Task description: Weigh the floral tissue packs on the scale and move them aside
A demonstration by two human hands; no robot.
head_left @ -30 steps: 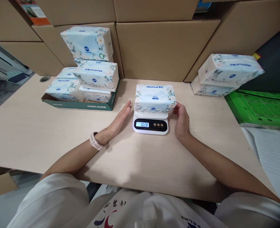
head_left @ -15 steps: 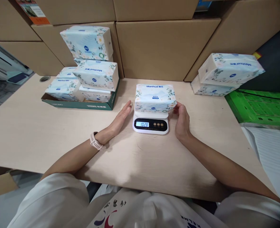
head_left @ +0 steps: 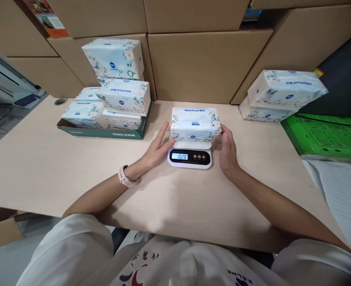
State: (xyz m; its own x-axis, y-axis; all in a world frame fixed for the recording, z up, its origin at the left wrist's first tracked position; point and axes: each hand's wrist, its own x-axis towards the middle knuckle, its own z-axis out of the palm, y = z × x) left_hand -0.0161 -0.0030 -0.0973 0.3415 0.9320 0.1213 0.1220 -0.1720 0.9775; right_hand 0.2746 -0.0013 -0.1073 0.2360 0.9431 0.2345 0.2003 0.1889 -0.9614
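Showing "1028", the scale [head_left: 190, 163] bears a "Manhua" pack [head_left: 195, 126].

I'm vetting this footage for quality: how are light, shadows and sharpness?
Head view: scale display legible and glowing; soft shadows across the near tabletop; wide-angle stretch apparently slanting the right-hand carton; far-left background dim and soft.

The display [head_left: 179, 156] of the white scale [head_left: 190, 164] shows the digits 1028, the pack [head_left: 195, 122] resting on it reads "Manhua 漫花" and "400", "Manhua" also stands upside down on the upper right-hand pack [head_left: 288, 87] and a left-hand pack [head_left: 124, 96], and "KELME" marks the white shirt [head_left: 193, 266].
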